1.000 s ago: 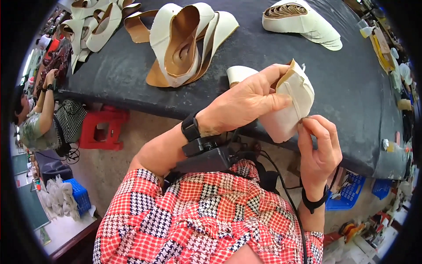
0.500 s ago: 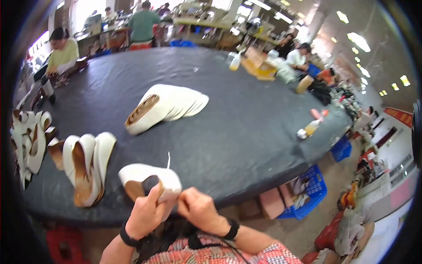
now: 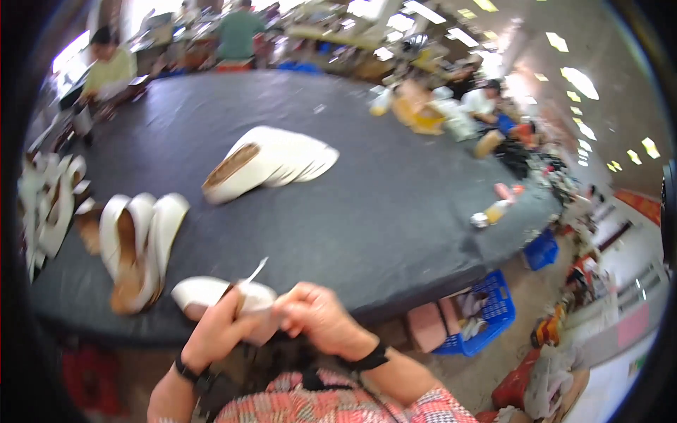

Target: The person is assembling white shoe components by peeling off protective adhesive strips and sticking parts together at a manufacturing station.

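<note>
Near the table's front edge my left hand is closed around a white shoe upper with a tan lining, its thumb on top. A thin white strip sticks up from the upper, its free end pointing away from me. At the upper's right end are the bent, pinched fingers of my right hand; whatever is between them is hidden and blurred. Left of my hands stands a row of nested white uppers. Farther off lies an overlapping stack of white uppers.
A dark covered table spreads before me. More white uppers pile at its left edge. On the right lies a small bottle with yellowish contents. Below the right edge sits a blue basket. Several people work around the far side.
Both hands and the held upper have shifted slightly; the upper now lies flatter and farther left. The white strip leans more to the right. My right hand's fingers have risen a little.
</note>
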Demonstrator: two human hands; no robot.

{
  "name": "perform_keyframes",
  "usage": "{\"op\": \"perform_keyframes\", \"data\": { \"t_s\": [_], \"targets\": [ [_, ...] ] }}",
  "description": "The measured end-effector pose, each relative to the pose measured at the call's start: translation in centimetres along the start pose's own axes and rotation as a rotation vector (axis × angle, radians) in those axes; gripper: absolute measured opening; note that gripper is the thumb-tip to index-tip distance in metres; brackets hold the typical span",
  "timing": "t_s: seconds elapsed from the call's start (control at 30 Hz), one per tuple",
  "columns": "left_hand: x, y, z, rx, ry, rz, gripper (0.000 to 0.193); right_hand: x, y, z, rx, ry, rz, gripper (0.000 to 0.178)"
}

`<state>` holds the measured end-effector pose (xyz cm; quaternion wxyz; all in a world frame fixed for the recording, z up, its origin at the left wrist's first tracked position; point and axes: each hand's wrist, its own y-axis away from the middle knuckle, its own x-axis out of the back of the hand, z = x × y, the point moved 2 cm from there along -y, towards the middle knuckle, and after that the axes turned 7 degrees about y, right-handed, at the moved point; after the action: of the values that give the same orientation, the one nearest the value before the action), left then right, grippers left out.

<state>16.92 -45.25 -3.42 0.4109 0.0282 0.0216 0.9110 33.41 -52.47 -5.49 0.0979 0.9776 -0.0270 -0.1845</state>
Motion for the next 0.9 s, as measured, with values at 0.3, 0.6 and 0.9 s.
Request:
{"op": "perform_keyframes", "data": {
  "t_s": [0.3,0.6,0.9],
  "targets": [
    [-0.9,1.6,-2.3,-0.024,0.074,0.067,0.029,-0.5,4.2,-3.6,-0.099,0.614,-0.109,0.036],
    [-0.5,2.5,-1.9,-0.040,0.113,0.024,0.029,-4.5,3.2,-1.6,0.606,1.110,0.116,0.058],
    [-0.5,3.4,-2.6,-0.100,-0.145,0.019,0.032,-3.9,2.4,-1.9,0.506,0.984,0.197,0.012]
  ]
}}
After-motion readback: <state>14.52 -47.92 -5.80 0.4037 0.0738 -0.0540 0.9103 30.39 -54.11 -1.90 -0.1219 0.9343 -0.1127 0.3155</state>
